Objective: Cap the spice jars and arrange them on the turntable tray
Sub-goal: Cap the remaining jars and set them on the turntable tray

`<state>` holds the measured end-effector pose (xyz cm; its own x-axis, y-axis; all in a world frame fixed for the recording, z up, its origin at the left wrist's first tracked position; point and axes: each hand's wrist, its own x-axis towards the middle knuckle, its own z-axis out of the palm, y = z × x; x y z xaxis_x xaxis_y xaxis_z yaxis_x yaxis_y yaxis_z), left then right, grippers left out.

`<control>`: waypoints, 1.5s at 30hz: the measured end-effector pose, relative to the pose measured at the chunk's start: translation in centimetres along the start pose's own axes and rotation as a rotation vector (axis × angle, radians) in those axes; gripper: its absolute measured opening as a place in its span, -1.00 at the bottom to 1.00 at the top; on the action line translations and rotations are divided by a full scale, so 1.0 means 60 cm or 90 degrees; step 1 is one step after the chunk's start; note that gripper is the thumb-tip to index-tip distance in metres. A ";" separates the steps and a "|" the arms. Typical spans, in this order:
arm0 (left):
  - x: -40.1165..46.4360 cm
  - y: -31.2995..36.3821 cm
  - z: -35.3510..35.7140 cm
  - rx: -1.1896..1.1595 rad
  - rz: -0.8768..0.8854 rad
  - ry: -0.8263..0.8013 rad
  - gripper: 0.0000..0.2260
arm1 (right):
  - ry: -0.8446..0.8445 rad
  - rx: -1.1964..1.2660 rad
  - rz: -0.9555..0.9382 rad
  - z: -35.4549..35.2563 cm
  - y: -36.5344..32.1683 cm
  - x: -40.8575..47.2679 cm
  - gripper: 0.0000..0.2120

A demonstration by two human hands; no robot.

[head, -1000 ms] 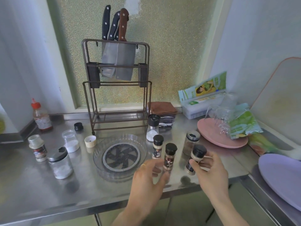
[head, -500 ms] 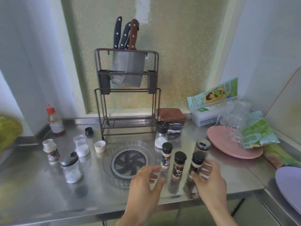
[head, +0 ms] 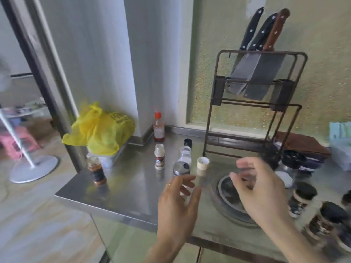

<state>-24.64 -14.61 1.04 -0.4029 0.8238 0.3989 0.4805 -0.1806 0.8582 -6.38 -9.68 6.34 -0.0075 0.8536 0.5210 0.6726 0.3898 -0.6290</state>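
- A steel counter (head: 133,185) carries everything; both hands hang above it with nothing in them.
- The left hand (head: 177,207) has its fingers spread apart, just at 6 o'clock of a glass shaker (head: 181,168) with a metal flip lid, partly covering its lower body.
- The right hand (head: 260,188) is also loose-fingered and blurred, held over the turntable tray (head: 224,194), hiding much of its dark centre; whether it touches the tray cannot be told.
- At 12 o'clock of the shaker stands an uncapped clear jar (head: 184,154) with white powder low in it; a black cap (head: 188,142) lies just behind that, and a cream cap (head: 203,163), open side up, sits at 3 o'clock of the jar.
- At 9 o'clock of the clear jar is a pale-lidded spice jar (head: 159,156); further at 9 o'clock, near the counter's edge, a jar of reddish-brown spice (head: 96,172).
- A red-topped sauce bottle (head: 158,127) stands at the back corner, with a yellow plastic bag (head: 100,130) at its 9 o'clock.
- A knife rack (head: 252,103) with three knives rises at 12 o'clock of the tray.
- Black-capped spice jars (head: 302,198) cluster, blurred, at 3 to 4 o'clock of the tray, off it.
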 end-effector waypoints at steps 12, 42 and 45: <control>0.167 -0.079 -0.081 0.056 0.004 -0.050 -0.74 | -0.352 -0.368 0.007 0.246 0.029 0.190 -0.57; 0.294 0.085 0.014 0.063 0.003 -0.166 -0.53 | -0.110 0.513 0.257 -0.001 -0.031 0.187 -0.69; 0.218 0.111 0.014 -0.036 0.005 -0.180 -0.67 | -0.105 0.499 0.204 -0.050 -0.037 0.146 -0.65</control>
<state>-26.06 -4.60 11.72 -0.1624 0.9380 0.3062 0.4356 -0.2103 0.8753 -5.71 -4.12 14.04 -0.0531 0.9787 0.1985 -0.0432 0.1963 -0.9796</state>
